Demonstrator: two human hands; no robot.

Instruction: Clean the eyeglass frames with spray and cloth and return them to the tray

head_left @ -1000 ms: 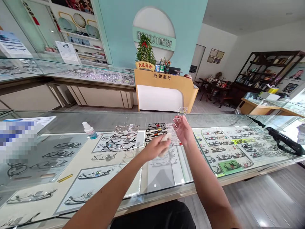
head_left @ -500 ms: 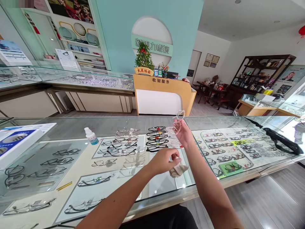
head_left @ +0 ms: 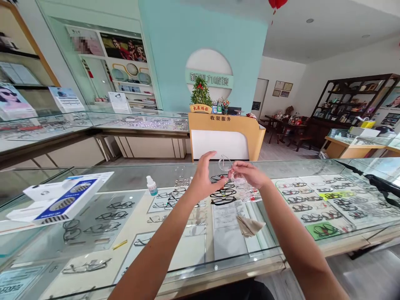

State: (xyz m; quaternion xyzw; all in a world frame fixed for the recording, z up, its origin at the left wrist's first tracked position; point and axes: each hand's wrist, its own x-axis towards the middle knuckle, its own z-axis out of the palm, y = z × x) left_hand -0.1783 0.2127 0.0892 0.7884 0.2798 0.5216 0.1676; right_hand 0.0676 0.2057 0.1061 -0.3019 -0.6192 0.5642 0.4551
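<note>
My right hand (head_left: 248,174) pinches a pair of clear-framed glasses (head_left: 224,163) above the glass counter. Beside it on the left, my left hand (head_left: 204,179) is raised with thumb and fingers spread, holding nothing. A beige cloth (head_left: 249,226) lies crumpled on the counter top, nearer to me than both hands. Under and behind the hands is a column of black-framed glasses (head_left: 223,201), with clear frames (head_left: 250,193) to its right. A small white spray bottle (head_left: 151,186) with blue liquid stands left of my left hand.
A blue and white box (head_left: 70,198) sits on the counter at the left. Yellow sticks (head_left: 120,244) lie at lower left. More glasses (head_left: 321,214) fill the right side, near a black strapped object (head_left: 383,185). A wooden reception desk (head_left: 261,137) stands beyond.
My left hand has let go of the cloth and moved up beside the glasses, opening its fingers. The glasses have shifted in my right hand. The camera view has tilted up and turned left.
</note>
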